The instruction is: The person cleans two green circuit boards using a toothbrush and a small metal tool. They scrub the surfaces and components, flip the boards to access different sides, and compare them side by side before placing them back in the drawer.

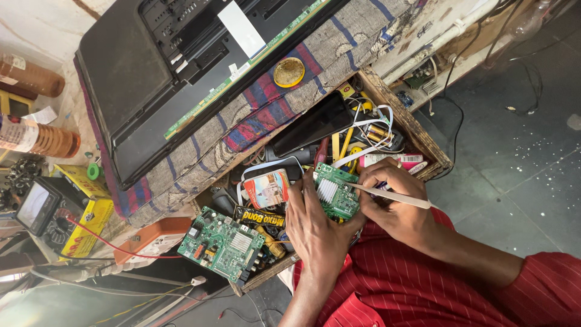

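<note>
Far to my left a black analogue multimeter with red leads [37, 209] rests on a yellow box, and nearer me a larger green circuit board with a silver heat sink [221, 243] lies on the edge of the wooden tool tray [433, 148].

My left hand [315, 227] has its grip pinched shut on the small green circuit board with a white ribbed component [334, 191], fingers at its near edge, holding it over the cluttered tray, tilted towards me.

It should be light and stiff but fragile; I judge the bare edges the safe place to hold, away from solder joints and parts.

My right hand [393, 203] has its grip closed around a thin pale stick-like tool [393, 196], its tip touching the board's right side.
</note>
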